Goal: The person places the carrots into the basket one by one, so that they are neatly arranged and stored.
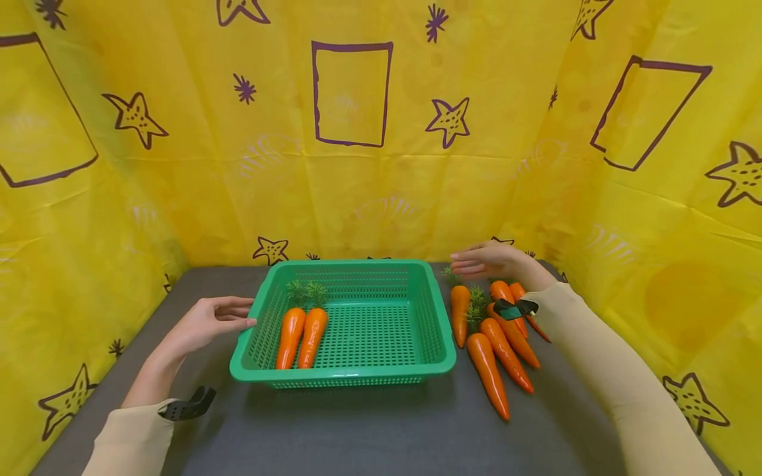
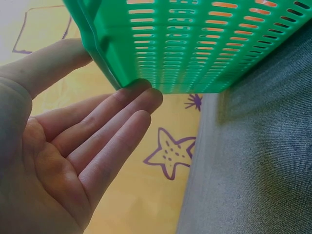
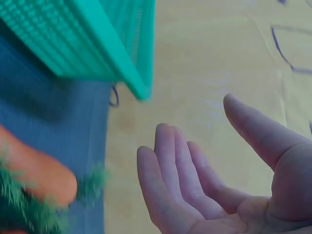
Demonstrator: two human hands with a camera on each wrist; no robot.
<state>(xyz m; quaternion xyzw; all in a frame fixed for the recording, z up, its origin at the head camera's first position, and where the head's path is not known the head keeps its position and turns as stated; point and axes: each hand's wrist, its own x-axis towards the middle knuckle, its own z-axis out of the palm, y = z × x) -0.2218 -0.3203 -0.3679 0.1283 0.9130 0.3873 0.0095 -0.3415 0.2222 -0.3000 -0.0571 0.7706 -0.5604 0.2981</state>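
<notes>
1. Glossy orange carrots (image 1: 290, 336), leafy green tops (image 1: 317, 293): two inside the green basket (image 1: 342, 375), others just right of it!
2. Left hand (image 1: 208, 324) at its side, fingers extended.
3. Right hand (image 1: 493, 260) hovers, thumb and fingers apart.

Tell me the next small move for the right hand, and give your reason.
Probably lower the right hand to the carrot nearest the basket and grip it. That hand is empty, with its fingers just above that carrot's leafy top, while two carrots already lie inside the green basket, which has bare floor to their right.
</notes>
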